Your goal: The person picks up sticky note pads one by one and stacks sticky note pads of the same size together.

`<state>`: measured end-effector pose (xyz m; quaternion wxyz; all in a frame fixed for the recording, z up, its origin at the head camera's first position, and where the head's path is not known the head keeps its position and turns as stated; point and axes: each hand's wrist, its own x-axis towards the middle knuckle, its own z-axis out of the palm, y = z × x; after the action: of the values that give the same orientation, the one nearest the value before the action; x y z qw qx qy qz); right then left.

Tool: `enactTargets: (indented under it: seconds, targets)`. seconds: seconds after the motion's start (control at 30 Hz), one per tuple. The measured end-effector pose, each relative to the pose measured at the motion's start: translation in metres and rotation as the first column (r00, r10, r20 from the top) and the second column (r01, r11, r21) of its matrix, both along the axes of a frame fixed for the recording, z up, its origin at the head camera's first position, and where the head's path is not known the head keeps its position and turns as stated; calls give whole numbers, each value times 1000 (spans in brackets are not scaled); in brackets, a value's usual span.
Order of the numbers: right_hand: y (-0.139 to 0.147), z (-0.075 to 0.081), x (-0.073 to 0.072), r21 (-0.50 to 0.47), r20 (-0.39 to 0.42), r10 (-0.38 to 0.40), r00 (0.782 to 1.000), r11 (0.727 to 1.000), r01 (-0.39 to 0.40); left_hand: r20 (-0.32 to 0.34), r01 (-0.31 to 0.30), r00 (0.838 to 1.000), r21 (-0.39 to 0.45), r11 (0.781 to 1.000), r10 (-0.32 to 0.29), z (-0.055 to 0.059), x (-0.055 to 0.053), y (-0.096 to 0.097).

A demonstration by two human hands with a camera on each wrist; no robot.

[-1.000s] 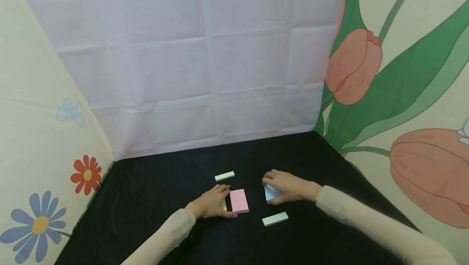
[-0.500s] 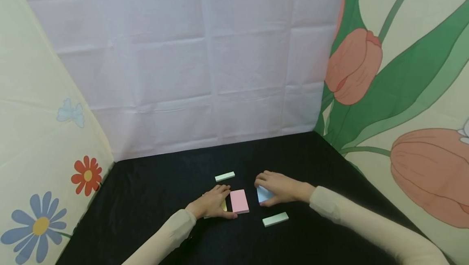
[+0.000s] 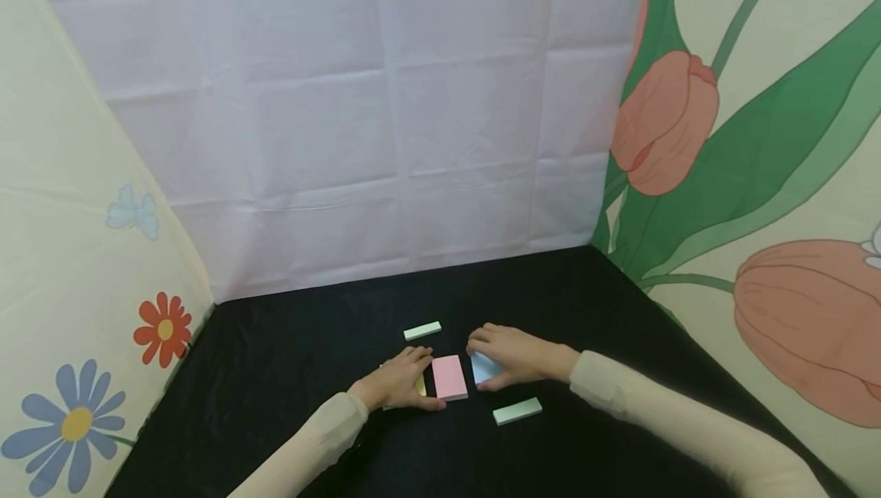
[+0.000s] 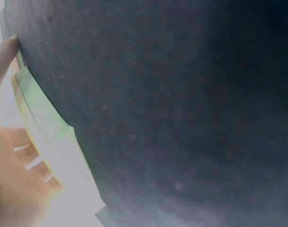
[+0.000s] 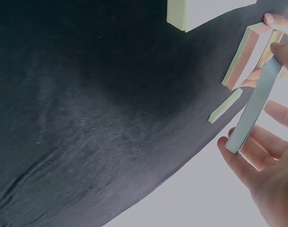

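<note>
My right hand (image 3: 515,354) grips a flat, light blue block (image 3: 486,368) between thumb and fingers, just right of the pink block. The right wrist view shows the blue block (image 5: 255,109) held by its two ends; I cannot tell whether it touches the table. The pink block (image 3: 450,378) lies flat, with a pale green layer along its underside in the right wrist view. My left hand (image 3: 395,381) spans a yellow block (image 3: 420,385), thumb and fingers at its opposite ends, mostly hiding it. A pale green block under or against it (image 4: 47,106) shows in the left wrist view, partly overexposed.
One narrow pale green block (image 3: 423,331) lies behind the pink one. Another pale green block (image 3: 518,411) lies nearer the person, below the right hand. A black cloth (image 3: 310,345) covers the table; a white sheet (image 3: 310,115) hangs at its back edge, with flowered cloths at the sides.
The right hand has moved left with the blue block, narrowing the space to the pink block. My left hand and the other blocks have stayed in place.
</note>
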<state>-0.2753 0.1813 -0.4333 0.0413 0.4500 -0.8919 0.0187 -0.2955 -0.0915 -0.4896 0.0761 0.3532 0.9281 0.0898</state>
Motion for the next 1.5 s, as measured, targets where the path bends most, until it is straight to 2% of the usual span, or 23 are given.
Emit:
enactTargets:
  seconds: [0.23,0.57,1.03,1.27,1.5]
  targets:
    - [-10,-2,-2,18,-1,16,1000,1000,-16,-4,6,1000,-2,1000,-6,1,1,0]
    - [-21,-6,-3,-21,-17,76,997,997,-76,11,9,1000,7,1000,-9,1,1,0]
    - [-30,-9,-5,-6,23,43,999,999,-43,14,15,1000,12,1000,-15,1,0,0]
    - [-35,-10,-7,-10,67,37,997,999,-36,8,17,1000,5,1000,-17,1,0,-1]
    - [-41,-13,-9,-11,33,70,997,997,-70,18,12,1000,7,1000,-13,1,0,-1]
